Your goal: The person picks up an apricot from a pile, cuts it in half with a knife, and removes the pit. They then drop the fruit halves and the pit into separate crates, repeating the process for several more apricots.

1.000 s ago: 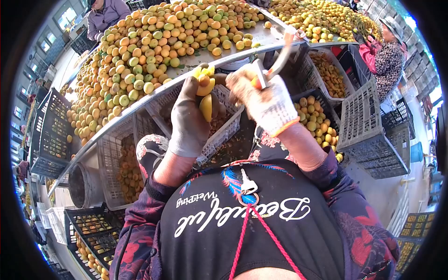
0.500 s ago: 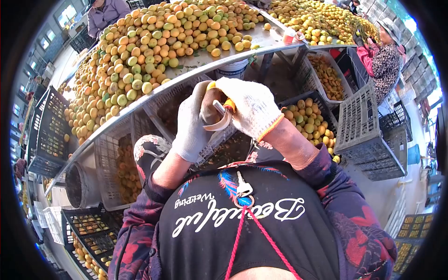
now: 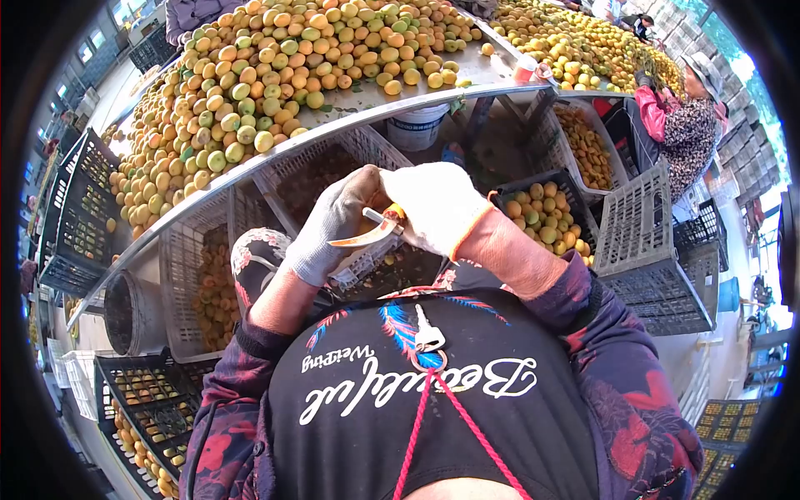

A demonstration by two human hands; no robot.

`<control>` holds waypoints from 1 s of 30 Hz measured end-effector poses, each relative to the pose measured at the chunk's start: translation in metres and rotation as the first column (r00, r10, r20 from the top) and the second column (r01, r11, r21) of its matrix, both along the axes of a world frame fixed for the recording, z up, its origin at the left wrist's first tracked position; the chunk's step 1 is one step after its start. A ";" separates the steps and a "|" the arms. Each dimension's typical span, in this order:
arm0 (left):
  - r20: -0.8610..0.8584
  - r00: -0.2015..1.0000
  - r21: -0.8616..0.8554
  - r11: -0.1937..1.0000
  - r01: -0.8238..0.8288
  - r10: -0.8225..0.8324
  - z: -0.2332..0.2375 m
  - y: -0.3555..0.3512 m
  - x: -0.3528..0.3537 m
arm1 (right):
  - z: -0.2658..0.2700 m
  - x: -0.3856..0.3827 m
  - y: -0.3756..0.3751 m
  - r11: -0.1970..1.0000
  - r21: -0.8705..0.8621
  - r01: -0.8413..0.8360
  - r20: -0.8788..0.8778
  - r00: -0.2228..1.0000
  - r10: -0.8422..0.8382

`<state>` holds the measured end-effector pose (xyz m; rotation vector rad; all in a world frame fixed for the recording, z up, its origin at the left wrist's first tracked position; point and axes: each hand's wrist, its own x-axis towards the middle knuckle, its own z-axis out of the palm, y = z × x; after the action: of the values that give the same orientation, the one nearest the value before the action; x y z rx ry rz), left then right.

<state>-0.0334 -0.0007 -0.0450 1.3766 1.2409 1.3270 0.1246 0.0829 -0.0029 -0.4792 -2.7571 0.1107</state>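
My left hand, in a grey-white glove with a dirty brownish thumb and finger area, is curled in front of my chest; what lies inside its fingers is hidden. Against it, my right hand, in a white knitted glove with an orange cuff edge, is closed round a small tool with a pale metal end and some orange at its base. A thin curved orange strip, peel or blade, I cannot tell which, sticks out below the tool towards my left palm. The fingertips of both hands meet.
Orange-yellow fruit is heaped on a metal-edged table ahead. Beneath it are crates and a white bucket. A black crate of fruit and a grey crate stand right; another person sits beyond. A dark bucket is left.
The view has shifted slightly. My hands have turned, so the curved strip now points left instead of hanging down, and the brown object between my fingers has gone from sight.
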 end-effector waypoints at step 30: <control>0.542 0.800 -0.383 0.923 -0.038 0.258 -0.005 -0.016 0.021 | 0.020 -0.019 -0.006 0.952 0.115 -0.284 0.397 0.892 0.218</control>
<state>-0.0126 -0.0169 -0.0505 0.5449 1.0939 1.4039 0.1055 0.0770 0.0172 -0.0980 -3.1636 -0.1762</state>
